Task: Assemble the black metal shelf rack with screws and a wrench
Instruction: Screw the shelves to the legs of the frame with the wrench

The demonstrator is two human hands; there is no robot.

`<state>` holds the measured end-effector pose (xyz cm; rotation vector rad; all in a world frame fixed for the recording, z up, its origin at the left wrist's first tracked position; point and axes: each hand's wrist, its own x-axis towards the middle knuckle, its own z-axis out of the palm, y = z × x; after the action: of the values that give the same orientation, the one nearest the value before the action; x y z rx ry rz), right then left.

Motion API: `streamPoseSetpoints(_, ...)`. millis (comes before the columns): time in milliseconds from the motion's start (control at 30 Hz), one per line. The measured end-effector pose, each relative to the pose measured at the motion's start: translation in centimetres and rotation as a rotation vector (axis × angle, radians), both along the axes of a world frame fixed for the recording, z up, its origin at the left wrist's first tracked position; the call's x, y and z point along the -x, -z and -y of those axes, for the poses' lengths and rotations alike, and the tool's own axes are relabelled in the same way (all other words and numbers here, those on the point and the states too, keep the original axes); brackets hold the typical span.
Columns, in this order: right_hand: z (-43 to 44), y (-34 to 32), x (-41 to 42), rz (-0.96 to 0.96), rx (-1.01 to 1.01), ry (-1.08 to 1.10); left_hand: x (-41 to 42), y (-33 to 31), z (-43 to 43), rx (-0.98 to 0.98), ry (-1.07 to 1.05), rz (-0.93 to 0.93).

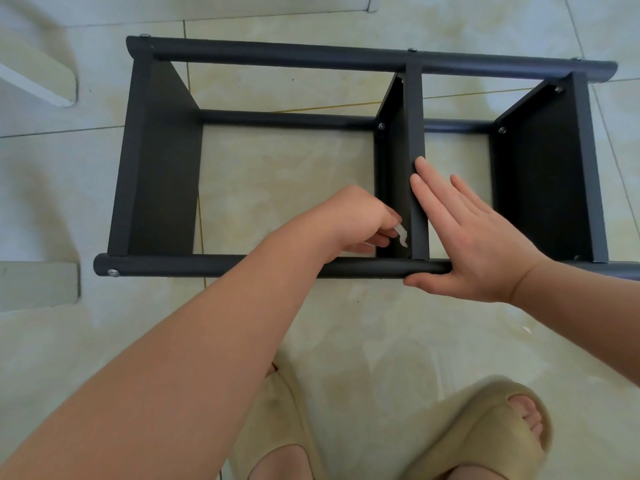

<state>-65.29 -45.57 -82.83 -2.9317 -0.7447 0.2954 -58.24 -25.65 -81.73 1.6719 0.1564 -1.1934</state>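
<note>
Rack (207, 266) is black metal w/ smooth matt paint; its screws (113, 273) are bare shiny metal. Floor tiles (381, 323) look glossy and smooth. Slippers (485, 420) seem matt foam.

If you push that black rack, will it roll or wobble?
Probably no rolling: the rack lies on its side, flat shelves joining its round tubes. It looks stiff, with several screws in. It may slide on the smooth tiles; the right hand rests flat on it.

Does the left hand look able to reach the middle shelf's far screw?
Probably yes. The left hand, holding the wrench, is in the open bay beside the middle shelf, and nothing lies between it and the screw.
</note>
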Motion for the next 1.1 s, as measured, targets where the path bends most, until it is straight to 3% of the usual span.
streamPoseSetpoints(167, 0.0, 0.0, 0.0, 0.005, -0.016, 0.003, 0.0, -0.1, 0.6, 0.021, -0.125, -0.031)
streamPoseSetpoints(733, 0.0, -0.1, 0.0, -0.005, -0.015, 0.003, 0.0, 0.3, 1.4, 0.02, -0.261, 0.051)
streamPoseSetpoints(1100, 0.1, 0.0, -0.1, -0.004, -0.006, 0.002, 0.0, 0.2, 1.1, -0.004, -0.15, -0.005)
